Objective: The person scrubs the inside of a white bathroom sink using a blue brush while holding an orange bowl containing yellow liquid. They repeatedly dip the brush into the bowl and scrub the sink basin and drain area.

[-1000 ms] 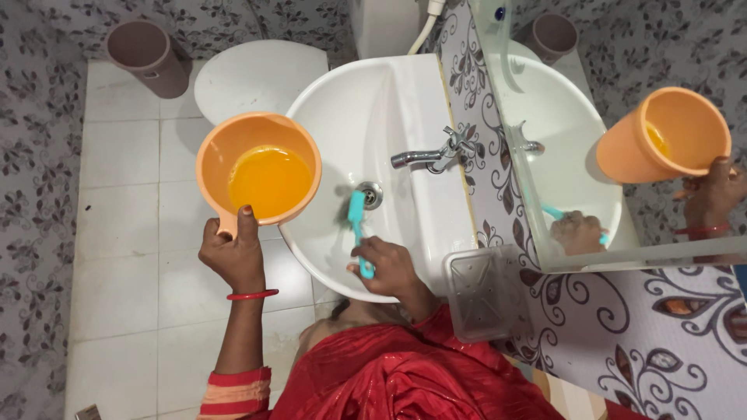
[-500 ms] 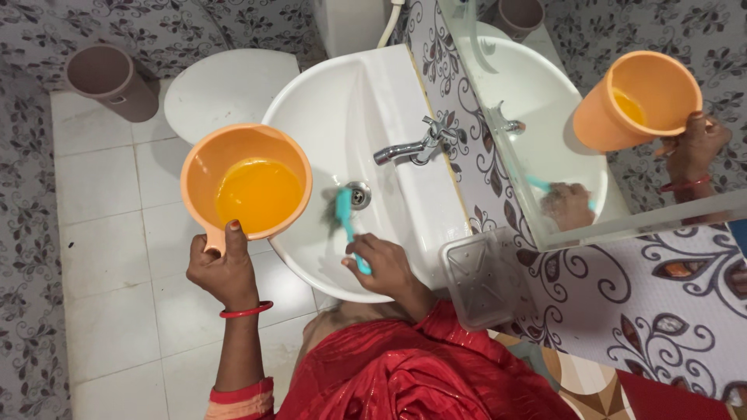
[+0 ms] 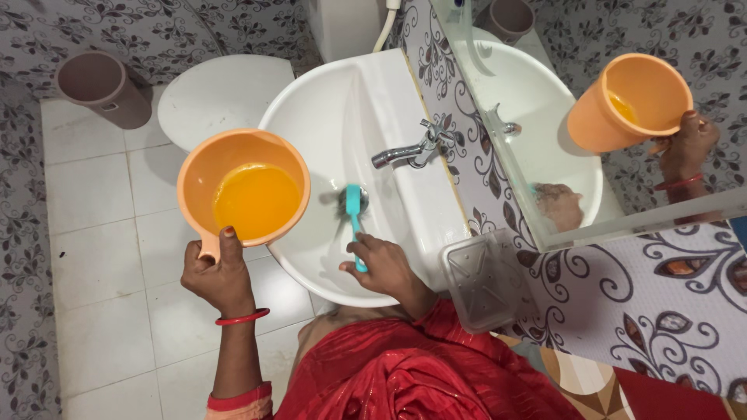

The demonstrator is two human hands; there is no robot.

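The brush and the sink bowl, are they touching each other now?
Touching. The head view shows the teal brush, held in the right hand, with its bristle head pressed on the white sink surface next to the drain, with no gap visible.

One orange mug point(image 3: 243, 187), one teal brush point(image 3: 355, 218) — one basin point(image 3: 342, 109).

Bright, even indoor light — soft shadows, slight motion blur (brush head) — mild edge distortion.

No packages, labels, signs or screens show anywhere in this tiled bathroom view.
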